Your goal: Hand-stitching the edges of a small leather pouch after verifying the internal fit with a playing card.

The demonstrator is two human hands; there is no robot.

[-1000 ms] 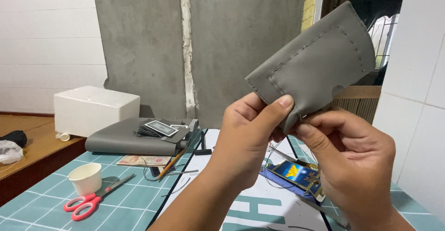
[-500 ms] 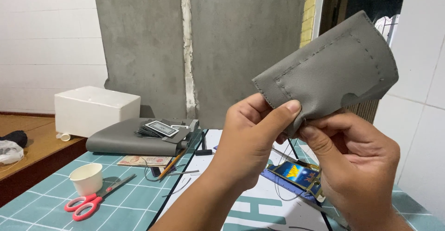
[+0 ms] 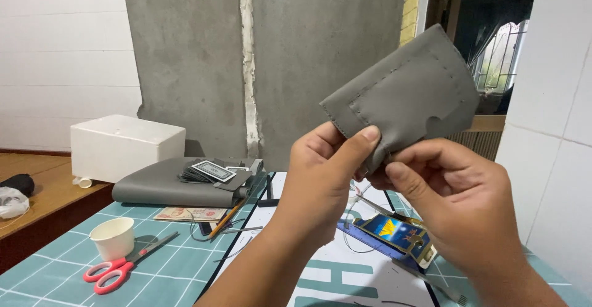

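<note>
I hold up a grey stitched leather piece [image 3: 404, 94], shaped like a small wallet with a sewn pocket and a thumb notch on its lower edge. My left hand [image 3: 327, 174] pinches its lower left corner with the thumb on top. My right hand [image 3: 447, 199] grips the bottom edge just beside it, fingers curled under. The piece is tilted up to the right, in front of the grey wall.
On the teal cutting mat [image 3: 160, 270] lie red-handled scissors [image 3: 120, 270], a white paper cup [image 3: 112, 238], a pencil [image 3: 225, 214] and a banknote [image 3: 190, 214]. A folded grey leather roll [image 3: 160, 187] with cards sits behind, next to a white box [image 3: 123, 147]. A blue packet [image 3: 394, 233] lies under my hands.
The leather piece has moved a little to the left and turned, showing its stitched pocket more squarely. Both hands keep their grip at its lower edge.
</note>
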